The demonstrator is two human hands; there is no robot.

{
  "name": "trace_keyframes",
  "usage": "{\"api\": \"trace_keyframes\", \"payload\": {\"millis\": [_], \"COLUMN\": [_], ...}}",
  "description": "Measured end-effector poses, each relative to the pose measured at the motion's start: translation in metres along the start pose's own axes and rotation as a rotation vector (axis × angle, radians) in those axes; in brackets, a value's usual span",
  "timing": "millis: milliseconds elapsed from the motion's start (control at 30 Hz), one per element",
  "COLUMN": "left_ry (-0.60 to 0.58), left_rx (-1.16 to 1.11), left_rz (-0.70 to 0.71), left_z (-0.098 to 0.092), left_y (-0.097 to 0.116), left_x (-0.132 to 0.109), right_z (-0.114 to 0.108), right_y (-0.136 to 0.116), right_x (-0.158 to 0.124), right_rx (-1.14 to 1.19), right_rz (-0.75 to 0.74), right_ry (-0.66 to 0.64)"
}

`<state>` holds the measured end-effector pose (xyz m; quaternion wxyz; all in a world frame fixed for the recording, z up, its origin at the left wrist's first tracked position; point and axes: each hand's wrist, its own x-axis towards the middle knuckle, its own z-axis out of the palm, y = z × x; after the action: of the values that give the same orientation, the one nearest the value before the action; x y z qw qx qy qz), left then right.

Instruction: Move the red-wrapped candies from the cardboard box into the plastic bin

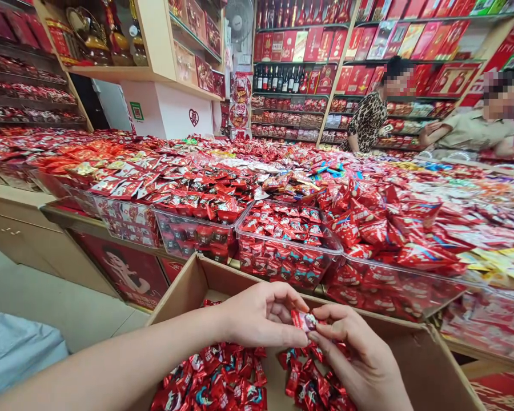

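A small red wrapped candy [303,321] with a white and dark print is held up over an open cardboard box. My left hand [261,314] has its fingers curled round the candy's left side, thumb below. From the right, my right hand [353,342] pinches the candy's other end between thumb and fingers. Beneath both hands, the cardboard box [415,354] holds a pile of red wrapped candies [214,377] on the left. A smaller pile of candies [310,382] lies under my right hand, partly hidden by it.
Behind the box, a clear plastic bin [286,245] of small red candies stands beside a bin of larger red packets [394,228]. More filled bins spread left and right. Two people [366,117] are across the display at the right. Shelves [300,94] of boxes and bottles line the back.
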<state>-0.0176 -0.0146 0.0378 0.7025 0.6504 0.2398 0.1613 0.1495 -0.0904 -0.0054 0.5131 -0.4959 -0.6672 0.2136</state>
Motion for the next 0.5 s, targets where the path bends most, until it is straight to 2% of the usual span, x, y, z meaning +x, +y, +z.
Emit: {"api": "trace_keyframes", "payload": {"millis": [67, 233, 300, 367, 500], "left_ry": [0.022, 0.073, 0.089, 0.097, 0.071], "left_rx": [-0.006, 0.019, 0.002, 0.006, 0.026], "left_rz": [-0.008, 0.053, 0.062, 0.041, 0.017], "left_z": [0.002, 0.002, 0.000, -0.002, -0.005], "left_y": [0.000, 0.000, 0.000, -0.001, -0.003], "left_x": [0.000, 0.001, 0.002, 0.003, 0.002], "right_z": [0.002, 0.012, 0.015, 0.015, 0.006], "right_y": [-0.002, -0.006, -0.004, -0.002, 0.003], "right_x": [0.000, 0.001, 0.001, 0.000, 0.002], "right_rx": [0.069, 0.385, 0.432, 0.310, -0.178], "right_rz": [0.038, 0.273, 0.315, 0.205, -0.239], "right_ry": [0.018, 0.093, 0.111, 0.117, 0.020]}}
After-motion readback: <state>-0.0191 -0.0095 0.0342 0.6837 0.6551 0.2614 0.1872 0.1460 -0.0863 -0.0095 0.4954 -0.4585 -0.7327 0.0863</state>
